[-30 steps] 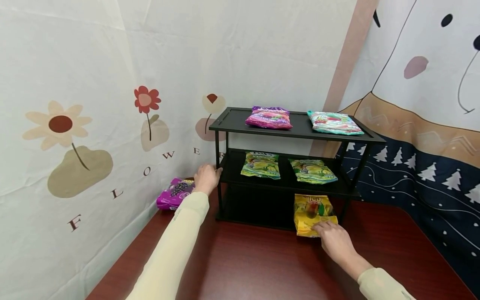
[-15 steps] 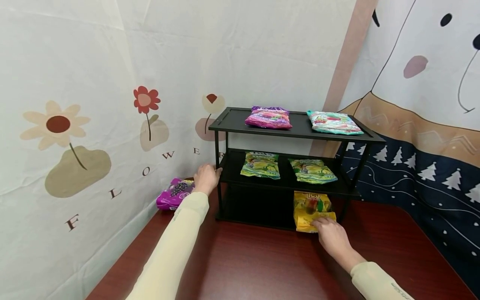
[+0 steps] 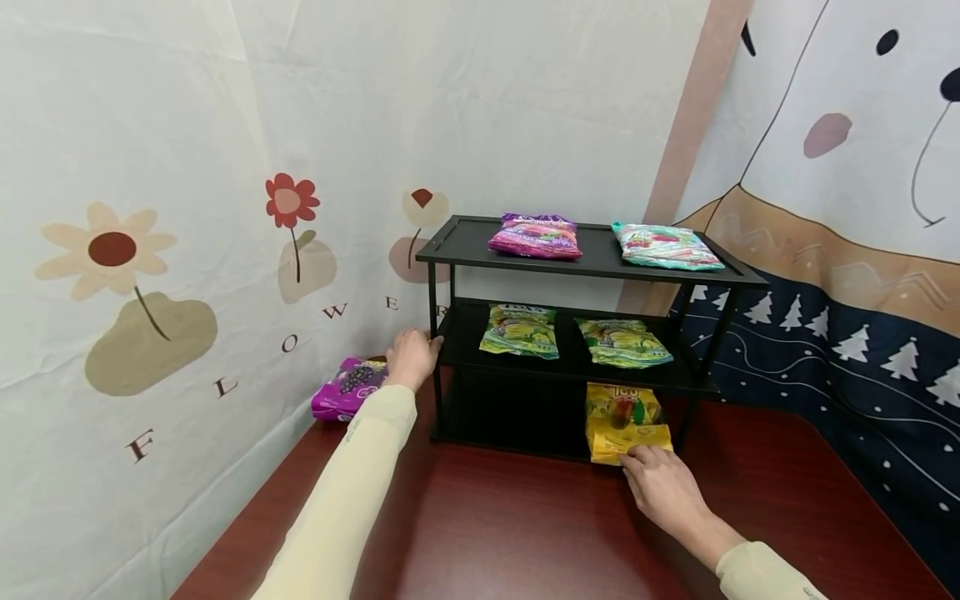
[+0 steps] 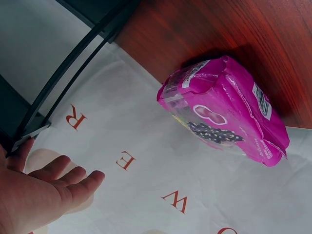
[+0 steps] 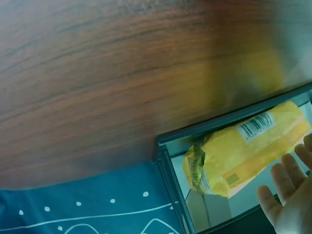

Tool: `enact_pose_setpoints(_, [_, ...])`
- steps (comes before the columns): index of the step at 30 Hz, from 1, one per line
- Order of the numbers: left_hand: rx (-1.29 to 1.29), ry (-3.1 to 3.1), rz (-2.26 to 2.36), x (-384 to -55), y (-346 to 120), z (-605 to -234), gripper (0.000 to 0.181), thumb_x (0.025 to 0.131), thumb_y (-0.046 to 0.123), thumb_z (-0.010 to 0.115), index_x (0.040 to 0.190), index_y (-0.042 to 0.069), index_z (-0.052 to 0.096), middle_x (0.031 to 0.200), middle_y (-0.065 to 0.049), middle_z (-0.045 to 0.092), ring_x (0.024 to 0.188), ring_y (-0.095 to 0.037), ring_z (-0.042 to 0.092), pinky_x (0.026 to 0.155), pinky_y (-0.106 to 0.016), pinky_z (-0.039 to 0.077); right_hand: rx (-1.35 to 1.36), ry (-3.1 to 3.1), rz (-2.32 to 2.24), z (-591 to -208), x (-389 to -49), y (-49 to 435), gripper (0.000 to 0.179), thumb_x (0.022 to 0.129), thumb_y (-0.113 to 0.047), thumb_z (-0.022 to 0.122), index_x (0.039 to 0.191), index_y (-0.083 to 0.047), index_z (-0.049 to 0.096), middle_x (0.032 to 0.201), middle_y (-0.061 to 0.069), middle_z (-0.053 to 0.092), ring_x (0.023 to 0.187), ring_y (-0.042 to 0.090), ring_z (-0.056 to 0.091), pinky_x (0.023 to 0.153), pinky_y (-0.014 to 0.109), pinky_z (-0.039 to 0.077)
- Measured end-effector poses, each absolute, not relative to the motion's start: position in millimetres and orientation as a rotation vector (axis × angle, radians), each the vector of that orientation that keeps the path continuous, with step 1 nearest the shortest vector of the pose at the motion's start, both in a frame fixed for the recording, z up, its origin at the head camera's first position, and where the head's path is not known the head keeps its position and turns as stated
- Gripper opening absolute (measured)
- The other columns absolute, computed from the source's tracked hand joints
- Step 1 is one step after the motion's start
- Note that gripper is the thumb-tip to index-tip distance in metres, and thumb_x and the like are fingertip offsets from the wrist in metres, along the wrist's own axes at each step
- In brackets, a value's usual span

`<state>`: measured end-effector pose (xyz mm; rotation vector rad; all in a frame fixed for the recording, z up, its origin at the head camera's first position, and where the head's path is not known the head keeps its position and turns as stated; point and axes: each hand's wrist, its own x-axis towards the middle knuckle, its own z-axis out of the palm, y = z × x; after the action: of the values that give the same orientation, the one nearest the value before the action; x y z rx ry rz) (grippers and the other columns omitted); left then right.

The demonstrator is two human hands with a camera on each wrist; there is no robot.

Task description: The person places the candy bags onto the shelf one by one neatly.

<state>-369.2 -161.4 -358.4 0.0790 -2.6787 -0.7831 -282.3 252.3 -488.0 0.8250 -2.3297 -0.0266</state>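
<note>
A black two-tier-and-base shelf rack (image 3: 480, 358) stands on the table. My left hand (image 3: 412, 358) is at its left front post, thumb and index finger pinching the middle shelf's corner; in the left wrist view the other fingers (image 4: 80, 187) extend loosely. On the bottom level, at the right, lies a yellow candy bag (image 3: 622, 425) with fruit printed on it. My right hand (image 3: 663, 483) is at the bag's front edge, fingertips right beside it. The right wrist view shows those fingers (image 5: 285, 180) relaxed and uncurled next to the yellow bag.
A purple candy bag (image 3: 348, 390) with grapes printed on it lies on the table left of the rack. Two green bags (image 3: 519, 332) lie on the middle shelf. A pink-purple bag (image 3: 536, 237) and a teal-white bag (image 3: 666, 247) rest on top. Printed cloth (image 3: 337, 108) hangs behind.
The yellow bag has slid a little back onto the bottom level. My right hand's fingers have come off its top to the front edge. The left hand stays at the rack.
</note>
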Motion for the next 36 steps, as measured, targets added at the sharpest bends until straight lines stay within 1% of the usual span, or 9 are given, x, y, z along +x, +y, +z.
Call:
enact_pose_setpoints(5, [0.082,-2.678,-0.796,-368.4,-162.1,-359.0,0.034,0.104,0.03,0.053,0.105,0.002,0.072,0.108,-0.018,0.065,0.108,-0.038,0.054,0.093,-0.059,0.041,0.806,-2.37,-0.051,-492.0,-281.9,248.5,0.022,0.079,-0.011,0.082,0.1,-0.006,0.074,0.098,0.008,0.065,0.085,0.026,0.064,0.074,0.044,0.055])
enact_pose_setpoints(8, [0.08,-2.679,-0.797,-368.5,-162.3,-358.9,0.034,0.104,0.029,0.053,0.11,0.002,0.072,0.111,-0.019,0.065,0.109,-0.038,0.054,0.094,-0.06,0.04,0.792,-2.386,-0.061,-492.8,-282.4,246.6,0.023,0.08,-0.012,0.082,0.101,-0.006,0.074,0.099,0.008,0.065,0.086,0.026,0.064,0.074,0.043,0.055])
enact_pose_setpoints(12, [0.077,-2.683,-0.8,-368.8,-162.2,-358.5,0.036,0.104,0.03,0.052,0.121,0.003,0.069,0.117,-0.019,0.065,0.112,-0.038,0.053,0.096,-0.06,0.039,0.788,-2.388,-0.072,-494.0,-282.6,246.3,0.026,0.08,-0.013,0.082,0.103,-0.005,0.073,0.101,0.009,0.065,0.088,0.027,0.064,0.072,0.043,0.055])
enact_pose_setpoints(14, [0.076,-2.685,-0.802,-368.9,-162.1,-358.6,0.037,0.104,0.03,0.052,0.124,0.003,0.068,0.119,-0.019,0.065,0.113,-0.038,0.053,0.096,-0.06,0.039,0.787,-2.381,-0.069,-494.4,-282.3,246.4,0.027,0.08,-0.013,0.082,0.104,-0.005,0.073,0.102,0.01,0.065,0.088,0.028,0.064,0.07,0.043,0.055])
enact_pose_setpoints(17, [0.079,-2.684,-0.803,-369.1,-161.9,-358.9,0.037,0.104,0.03,0.052,0.123,0.003,0.068,0.119,-0.018,0.065,0.113,-0.038,0.053,0.096,-0.06,0.039,0.785,-2.382,-0.064,-494.3,-281.7,246.3,0.03,0.08,-0.013,0.082,0.107,-0.005,0.072,0.105,0.011,0.066,0.092,0.029,0.064,0.071,0.044,0.055])
enact_pose_setpoints(24, [0.079,-2.682,-0.798,-369.0,-161.6,-358.8,0.037,0.104,0.03,0.052,0.121,0.003,0.07,0.118,-0.018,0.066,0.112,-0.037,0.054,0.095,-0.059,0.04,0.766,-2.504,-0.08,-493.5,-278.0,244.3,0.036,0.085,-0.017,0.078,0.118,-0.005,0.071,0.125,0.017,0.063,0.113,0.035,0.061,0.087,0.052,0.052])
enact_pose_setpoints(29, [0.081,-2.683,-0.799,-369.1,-161.4,-358.6,0.037,0.104,0.03,0.052,0.121,0.003,0.069,0.118,-0.018,0.065,0.112,-0.037,0.053,0.095,-0.059,0.04,0.772,-2.569,-0.067,-495.1,-275.3,245.0,0.037,0.086,-0.017,0.077,0.12,-0.003,0.07,0.134,0.021,0.058,0.123,0.038,0.054,0.096,0.057,0.045])
enact_pose_setpoints(33, [0.083,-2.686,-0.8,-369.6,-161.5,-358.7,0.038,0.104,0.03,0.052,0.124,0.002,0.068,0.12,-0.019,0.065,0.113,-0.038,0.053,0.096,-0.06,0.04,0.789,-2.545,-0.038,-496.6,-275.4,246.9,0.034,0.086,-0.016,0.077,0.118,-0.004,0.071,0.134,0.021,0.058,0.123,0.038,0.054,0.098,0.059,0.043])
enact_pose_setpoints(36, [0.079,-2.692,-0.795,-369.5,-161.6,-358.5,0.04,0.105,0.03,0.051,0.126,0.001,0.067,0.121,-0.02,0.064,0.114,-0.039,0.053,0.096,-0.06,0.04,0.796,-2.452,-0.009,-493.8,-277.3,249.2,0.032,0.084,-0.014,0.078,0.115,-0.006,0.073,0.127,0.019,0.063,0.115,0.036,0.059,0.095,0.058,0.044])
